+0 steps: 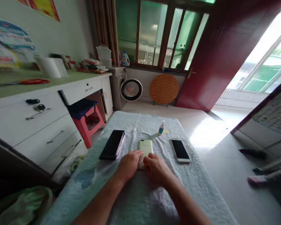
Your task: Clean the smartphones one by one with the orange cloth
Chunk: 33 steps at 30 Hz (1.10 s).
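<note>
A pale gold smartphone (145, 146) lies back side up on the cloth-covered table, its camera end pointing away from me. My left hand (129, 165) rests along its left edge, fingers reaching onto the back and closed against it. Over the phone's lower right part, my right hand (155, 165) has its fingers curled and pressed together at the back surface. Whether something small sits in those fingers is hidden. To the left lies a stack of dark phones (112, 145). A white phone with a black screen (180, 151) lies to the right. Beyond stands a small spray bottle (161, 128).
A light blue cloth (196, 184) covers the table. On the left are a white drawer desk (51, 125) and a pink stool (89, 120). Further back stand a washing machine with its round door open (131, 89), a round wooden tabletop (164, 88) and a red door (210, 56).
</note>
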{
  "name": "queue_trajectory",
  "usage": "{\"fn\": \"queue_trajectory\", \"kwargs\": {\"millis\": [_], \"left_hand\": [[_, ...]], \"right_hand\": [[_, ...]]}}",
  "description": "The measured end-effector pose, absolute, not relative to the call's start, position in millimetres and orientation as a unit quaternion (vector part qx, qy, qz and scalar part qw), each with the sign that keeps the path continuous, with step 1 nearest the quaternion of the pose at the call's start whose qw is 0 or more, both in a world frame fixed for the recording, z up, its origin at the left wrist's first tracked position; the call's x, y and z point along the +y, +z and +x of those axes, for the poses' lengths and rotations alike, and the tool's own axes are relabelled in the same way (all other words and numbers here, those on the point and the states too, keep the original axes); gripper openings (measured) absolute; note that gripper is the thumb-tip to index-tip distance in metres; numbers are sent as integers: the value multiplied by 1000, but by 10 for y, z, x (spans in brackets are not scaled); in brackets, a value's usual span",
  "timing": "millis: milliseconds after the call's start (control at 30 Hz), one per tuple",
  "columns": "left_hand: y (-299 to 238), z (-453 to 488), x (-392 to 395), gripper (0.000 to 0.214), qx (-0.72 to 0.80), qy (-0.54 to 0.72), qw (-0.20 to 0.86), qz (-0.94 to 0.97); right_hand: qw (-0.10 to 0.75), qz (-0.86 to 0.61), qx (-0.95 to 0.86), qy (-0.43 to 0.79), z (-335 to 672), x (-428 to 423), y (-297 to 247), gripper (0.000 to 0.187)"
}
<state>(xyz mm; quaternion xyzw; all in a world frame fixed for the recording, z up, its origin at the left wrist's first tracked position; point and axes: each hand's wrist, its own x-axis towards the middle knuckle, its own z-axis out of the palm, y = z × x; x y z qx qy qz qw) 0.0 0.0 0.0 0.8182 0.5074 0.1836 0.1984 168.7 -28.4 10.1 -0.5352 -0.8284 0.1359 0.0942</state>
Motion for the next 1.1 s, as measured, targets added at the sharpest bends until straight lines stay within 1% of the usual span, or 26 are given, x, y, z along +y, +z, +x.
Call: {"fn": "queue_trajectory", "kwargs": {"millis": [333,467,700,1100], "left_hand": [[-41,-16,41,37,506,204,211,812],[-35,-33,53,38,504,209,225,807],[21,-43,53,37,498,206,242,807],[42,-66,43,37,480,227,264,805]], "right_hand": [[86,-511,-843,146,1593,-320,156,29],[92,-510,-842,149,1561,-295,117,25],[131,-506,-839,148,1488,-246,20,17],[141,-509,-839,129,1438,-275,45,20]]}}
